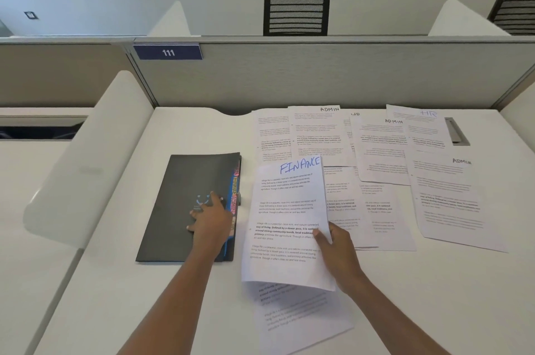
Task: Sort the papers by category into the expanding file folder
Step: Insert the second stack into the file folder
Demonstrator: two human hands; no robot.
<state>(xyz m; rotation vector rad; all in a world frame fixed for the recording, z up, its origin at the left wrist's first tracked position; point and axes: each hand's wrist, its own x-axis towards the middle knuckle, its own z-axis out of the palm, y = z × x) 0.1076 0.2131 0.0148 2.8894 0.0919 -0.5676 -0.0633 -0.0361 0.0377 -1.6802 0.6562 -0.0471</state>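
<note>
So the left hand (209,220) is reaching forward with its fingers spread and laid flat on the cover of the black expanding file folder (173,195). It isn't gripping anything, just resting there. The right hand (337,252) is pinching the right edge of the FINANCE sheet (285,210), thumb on top, holding it slightly raised and tilted just beside the folder's right side.

The folder's lying flat and closed on the white desk (115,296), with blue and reddish tab edges poking out along its right edge. Can't tell what papers are inside it.

The held sheet is white with printed text and "FINANCE" handwritten in blue at the top. Another printed sheet (298,320) lies under its near end. Further right, loose ADMIN sheets (318,134) and an HR sheet (425,126) are spread overlapping on the desk.
</note>
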